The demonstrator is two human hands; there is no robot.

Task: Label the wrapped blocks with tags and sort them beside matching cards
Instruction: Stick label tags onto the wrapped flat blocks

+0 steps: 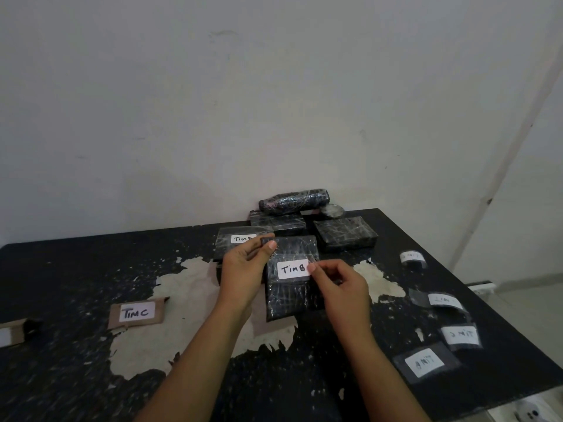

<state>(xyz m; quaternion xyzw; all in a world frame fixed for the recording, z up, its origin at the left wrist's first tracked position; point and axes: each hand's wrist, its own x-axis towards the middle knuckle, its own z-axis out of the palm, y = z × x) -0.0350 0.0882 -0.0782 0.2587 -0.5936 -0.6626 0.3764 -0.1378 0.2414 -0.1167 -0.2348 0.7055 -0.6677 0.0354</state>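
A black wrapped block (289,295) lies at the table's middle with a white tag reading "TIM B" (293,269) on its top. My left hand (243,269) grips the block's upper left corner. My right hand (338,284) pinches the tag's right edge. Just behind, another wrapped block (234,245) bears a "TIM B" tag (242,239), partly hidden by my left hand. A brown card reading "TIM C" (136,313) lies at the left.
Two untagged wrapped blocks (345,233) (278,223) and a wrapped roll (294,200) sit by the wall. Several loose tags (425,362) (461,336) (444,300) (412,257) lie along the right side of the black table (76,269). Another card (12,333) pokes in at the left edge.
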